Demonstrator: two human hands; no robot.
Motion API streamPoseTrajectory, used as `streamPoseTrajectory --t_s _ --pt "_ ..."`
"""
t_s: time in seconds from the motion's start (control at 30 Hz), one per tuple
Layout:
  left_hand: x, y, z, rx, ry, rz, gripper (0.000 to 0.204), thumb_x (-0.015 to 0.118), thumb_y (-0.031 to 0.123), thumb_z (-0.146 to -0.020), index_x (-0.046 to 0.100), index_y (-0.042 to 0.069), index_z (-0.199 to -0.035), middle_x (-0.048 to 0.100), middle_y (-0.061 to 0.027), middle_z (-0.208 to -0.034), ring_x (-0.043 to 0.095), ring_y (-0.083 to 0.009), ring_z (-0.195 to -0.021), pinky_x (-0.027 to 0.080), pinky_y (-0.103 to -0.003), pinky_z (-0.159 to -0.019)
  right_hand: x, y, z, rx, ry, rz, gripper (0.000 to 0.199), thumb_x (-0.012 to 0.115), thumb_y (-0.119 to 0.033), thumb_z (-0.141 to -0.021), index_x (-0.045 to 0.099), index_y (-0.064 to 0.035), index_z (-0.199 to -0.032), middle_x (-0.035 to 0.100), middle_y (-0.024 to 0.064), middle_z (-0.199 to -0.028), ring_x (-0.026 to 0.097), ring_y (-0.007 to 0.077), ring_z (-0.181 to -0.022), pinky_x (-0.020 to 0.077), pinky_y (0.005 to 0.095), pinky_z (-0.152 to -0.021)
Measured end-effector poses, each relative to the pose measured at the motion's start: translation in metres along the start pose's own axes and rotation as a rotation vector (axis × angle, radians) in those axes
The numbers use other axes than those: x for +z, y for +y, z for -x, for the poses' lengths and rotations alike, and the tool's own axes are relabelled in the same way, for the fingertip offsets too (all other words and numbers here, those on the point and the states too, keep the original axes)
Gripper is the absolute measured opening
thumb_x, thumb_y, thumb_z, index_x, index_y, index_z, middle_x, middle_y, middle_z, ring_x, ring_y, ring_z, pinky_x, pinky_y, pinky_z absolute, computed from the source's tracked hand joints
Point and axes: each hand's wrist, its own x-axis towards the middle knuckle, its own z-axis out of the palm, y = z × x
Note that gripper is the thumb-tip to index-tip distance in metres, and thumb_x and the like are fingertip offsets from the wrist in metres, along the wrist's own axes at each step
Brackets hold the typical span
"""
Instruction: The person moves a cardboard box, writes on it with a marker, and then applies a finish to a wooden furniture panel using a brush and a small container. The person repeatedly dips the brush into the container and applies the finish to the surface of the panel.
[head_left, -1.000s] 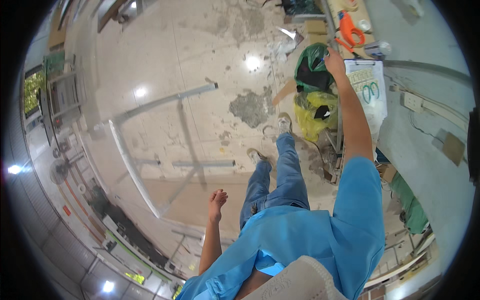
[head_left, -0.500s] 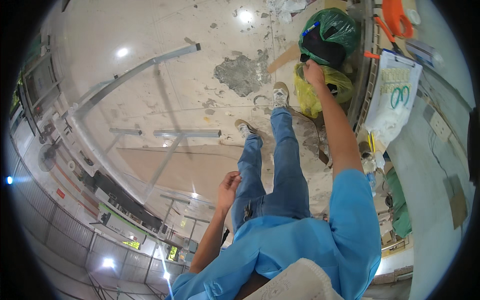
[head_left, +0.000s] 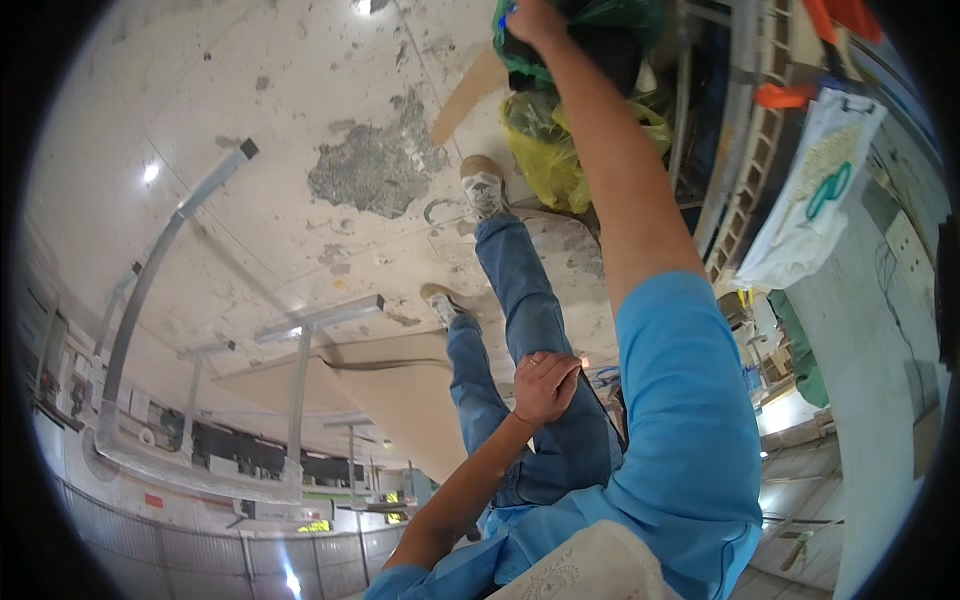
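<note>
At the top of the view my right hand [head_left: 537, 22] is closed at the green plastic bag [head_left: 625, 12], its fingertips at a blue pen [head_left: 507, 18]. The upper frame edge cuts off part of the bag. Dark cloth [head_left: 605, 58] shows in the bag, behind my wrist. Just below, a yellow plastic bag [head_left: 545, 165] sits on the floor, partly hidden by my right forearm. My left hand [head_left: 547, 387] rests on my thigh in blue jeans [head_left: 520, 290], holding nothing, its fingers lying together over the leg.
Metal frames [head_left: 320, 318] stand at the left on a worn tiled floor with a broken patch [head_left: 375, 160]. To the right are a slatted rack [head_left: 755, 150], an orange-handled tool [head_left: 785, 96] and a hanging clipboard [head_left: 815, 190] with sheets. A wall socket [head_left: 908, 245] is farther right.
My right hand has gone from beside the yellow bag up to the blue pen at the green bag. My left hand has come down onto my thigh. The view has shifted and tilted.
</note>
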Motion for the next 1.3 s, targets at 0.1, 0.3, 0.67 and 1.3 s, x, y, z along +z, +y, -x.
streamPoseTrajectory --t_s 0.1,0.3,0.67,1.3 --pt "-0.004 0.004 -0.004 0.003 -0.065 -0.058 0.011 0.071 0.012 -0.086 0.073 0.011 -0.097 0.074 -0.0045 -0.096 0.067 -0.0255 -0.086 0.045 -0.040 -0.074 -0.059 -0.050 0.084 -0.031 0.121 -0.284 0.035 0.072 -0.024 -0.087 0.071 -0.0093 -0.119 0.073 0.0191 -0.112 0.071 0.0361 -0.097 0.0570 0.0456 -0.083" --pt "-0.031 0.011 -0.008 -0.253 -0.304 0.045 0.021 0.069 0.022 -0.094 0.073 0.010 -0.111 0.075 -0.0097 -0.107 0.069 -0.0293 -0.097 0.051 -0.040 -0.083 -0.268 -0.103 0.247 -0.112 0.515 -0.907 0.027 0.073 -0.005 -0.092 0.069 -0.0067 -0.118 0.067 0.0039 -0.096 0.066 0.0115 -0.079 0.0553 0.0284 -0.069" --pt "-0.148 -0.026 0.124 -0.625 0.202 -0.037 0.034 0.063 0.035 -0.098 0.071 0.009 -0.119 0.077 -0.0161 -0.106 0.073 -0.0345 -0.102 0.056 -0.042 -0.090 -0.441 -0.003 0.263 0.125 0.562 -0.865 0.035 0.069 -0.019 -0.100 0.067 -0.0090 -0.133 0.063 0.0011 -0.081 0.062 0.0087 -0.070 0.0488 0.0253 -0.060" --pt "-0.129 -0.061 0.272 -0.584 0.848 0.424 0.036 0.065 0.037 -0.096 0.074 0.004 -0.109 0.077 -0.0147 -0.104 0.073 -0.0283 -0.099 0.055 -0.042 -0.089 -0.211 -0.268 0.537 -0.147 -0.880 -0.306 0.030 0.065 -0.024 -0.103 0.068 -0.0024 -0.123 0.071 0.0091 -0.097 0.069 0.0185 -0.078 0.0564 0.0321 -0.066"
